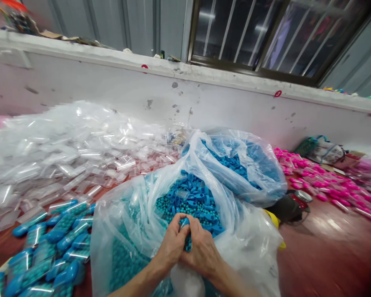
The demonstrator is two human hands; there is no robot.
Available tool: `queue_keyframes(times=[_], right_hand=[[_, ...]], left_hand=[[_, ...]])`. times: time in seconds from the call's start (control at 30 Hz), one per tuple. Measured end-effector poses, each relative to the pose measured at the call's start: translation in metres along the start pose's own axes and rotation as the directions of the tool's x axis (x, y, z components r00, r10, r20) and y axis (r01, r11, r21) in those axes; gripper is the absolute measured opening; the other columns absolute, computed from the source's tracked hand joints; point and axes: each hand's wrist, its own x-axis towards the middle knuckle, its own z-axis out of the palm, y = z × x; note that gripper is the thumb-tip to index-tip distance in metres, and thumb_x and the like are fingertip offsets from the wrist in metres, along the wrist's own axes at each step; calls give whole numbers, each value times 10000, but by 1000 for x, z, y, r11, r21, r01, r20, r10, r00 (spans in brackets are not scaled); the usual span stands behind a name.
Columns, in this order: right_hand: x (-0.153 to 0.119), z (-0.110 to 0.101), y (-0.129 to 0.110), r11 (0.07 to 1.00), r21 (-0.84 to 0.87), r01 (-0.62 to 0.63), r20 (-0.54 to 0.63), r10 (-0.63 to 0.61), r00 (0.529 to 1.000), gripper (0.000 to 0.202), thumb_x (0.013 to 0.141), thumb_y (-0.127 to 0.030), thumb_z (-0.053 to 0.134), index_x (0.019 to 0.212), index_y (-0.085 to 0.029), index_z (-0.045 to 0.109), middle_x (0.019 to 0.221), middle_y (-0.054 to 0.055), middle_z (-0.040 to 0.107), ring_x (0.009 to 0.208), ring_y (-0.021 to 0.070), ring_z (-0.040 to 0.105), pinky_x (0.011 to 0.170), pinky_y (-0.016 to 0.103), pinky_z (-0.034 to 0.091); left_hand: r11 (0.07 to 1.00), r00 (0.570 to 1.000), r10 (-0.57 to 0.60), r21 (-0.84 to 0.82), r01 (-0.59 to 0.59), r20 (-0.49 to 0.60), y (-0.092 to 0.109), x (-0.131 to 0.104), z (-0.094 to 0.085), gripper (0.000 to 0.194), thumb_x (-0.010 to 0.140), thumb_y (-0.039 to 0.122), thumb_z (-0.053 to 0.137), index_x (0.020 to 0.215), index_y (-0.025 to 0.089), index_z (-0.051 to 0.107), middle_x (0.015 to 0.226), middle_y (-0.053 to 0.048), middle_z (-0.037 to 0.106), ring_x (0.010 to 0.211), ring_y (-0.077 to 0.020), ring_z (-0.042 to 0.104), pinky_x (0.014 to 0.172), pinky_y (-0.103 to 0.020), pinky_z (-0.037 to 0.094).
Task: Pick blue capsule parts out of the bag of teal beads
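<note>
My left hand (170, 243) and my right hand (203, 249) meet over an open plastic bag. Between their closed fingers is a small bead-filled tube (184, 223) with a blue cap; the fingers hide much of it. Below them, the clear bag (103, 231) holds small teal beads (165, 205) and a heap of blue plastic caps (193, 189). Just behind it stands a second clear bag (273, 173) with more blue caps (231, 163).
Finished-looking tubes with teal beads and blue caps (64, 231) lie heaped at left. Clear empty tubes (62, 152) pile up behind them. Pink-capped tubes (334, 181) spread at right, near a dark object with a jar (302, 198). A white wall (228, 111) runs along the back.
</note>
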Motion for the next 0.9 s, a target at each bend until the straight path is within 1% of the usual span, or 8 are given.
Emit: queue_keyframes(times=[0.2,0.33,0.43,0.5,0.6,0.67,0.77,0.9], right_hand=[[-5,11,2,999,-22,-49,-55,48,997,673,646,-324,588,1228,-77,354,1028,192,535,916,334,556,709,446,482],[-6,5,-2,993,101,-68,99,58,993,799,685,-320,604,1348,-92,220,1255,215,415,1071,318,491,835,419,443],[1,-14,2,977,211,-40,307,-27,951,881,712,-319,623,1399,-149,99,1278,163,424,916,228,580,794,336,466],[14,-26,11,990,140,-10,329,-37,944,730,768,-301,584,1378,-152,212,1223,142,483,913,218,578,824,332,447],[43,-32,26,993,-111,48,228,-22,973,446,834,-247,505,1261,-154,417,1127,114,540,1018,240,527,860,336,415],[67,-26,35,962,-262,75,176,-29,984,433,830,-222,516,1248,-177,415,1143,98,523,994,231,531,805,311,436],[97,-9,41,893,-437,104,163,-35,986,411,794,-186,562,1190,-201,453,1163,89,510,977,237,521,762,313,434],[111,-3,40,857,-502,121,169,-40,985,171,855,-124,426,960,-168,554,965,92,593,933,232,526,774,330,400]], left_hand=[[996,999,16,90,-13,-37,2,1,9,159,729,303,484,822,175,490,530,69,352,478,-95,324,451,-191,284],[973,999,44,227,-39,-15,14,-4,-4,220,756,317,449,911,171,500,544,63,372,477,-105,357,454,-195,313],[915,999,46,400,-43,2,34,-16,-43,346,799,393,403,1067,183,468,560,56,401,479,-129,408,449,-212,345],[814,998,45,581,-10,-45,50,-25,-81,392,823,436,366,1127,201,448,606,35,473,531,-156,478,514,-246,397],[507,963,143,852,127,-229,66,-36,-134,438,844,432,319,1200,210,443,825,-51,602,759,-242,577,692,-349,438],[301,881,343,926,227,-327,69,-39,-152,478,846,398,296,1224,148,447,1010,-138,587,892,-308,561,768,-422,423],[238,810,531,961,138,-248,63,-36,-143,456,849,368,294,1172,116,495,1057,-160,579,915,-303,565,789,-419,437],[363,876,481,916,-170,-28,53,-16,-87,356,853,287,354,1172,196,485,1036,-78,597,921,-216,577,785,-328,471]])
